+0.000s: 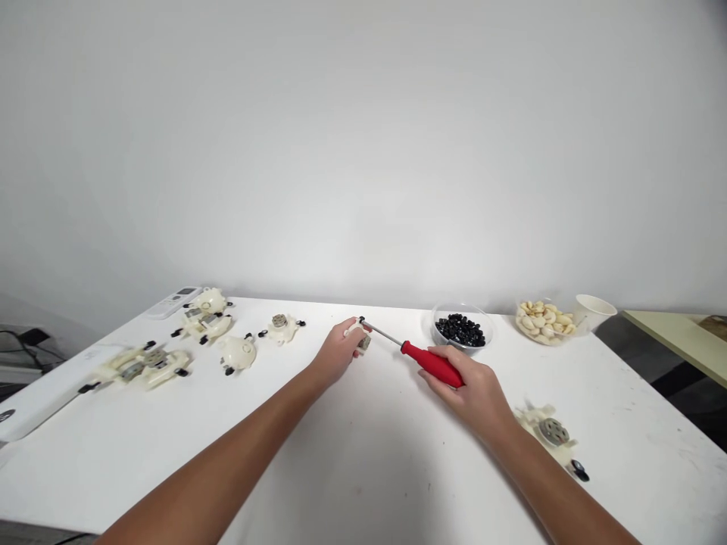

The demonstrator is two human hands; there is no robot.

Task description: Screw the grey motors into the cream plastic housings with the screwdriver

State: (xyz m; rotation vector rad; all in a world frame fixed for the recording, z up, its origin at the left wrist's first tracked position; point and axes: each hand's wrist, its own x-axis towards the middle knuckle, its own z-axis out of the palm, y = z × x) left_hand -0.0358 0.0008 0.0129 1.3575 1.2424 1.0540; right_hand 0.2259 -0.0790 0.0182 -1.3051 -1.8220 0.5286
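Angles 2 bare forearms inward toward the grips. Runs the left forearm (pixel 244 458) back and outward behind the left hand (pixel 337 351), with a nearly straight left wrist (pixel 313 381). Pinches firmly at the front of that hand. Curls the right hand (pixel 474 384) closed, apart from the left grip and slightly nearer the body, with bent fingers (pixel 451 354) directed leftward. Slants the right forearm (pixel 545 484) outward behind the right grip.
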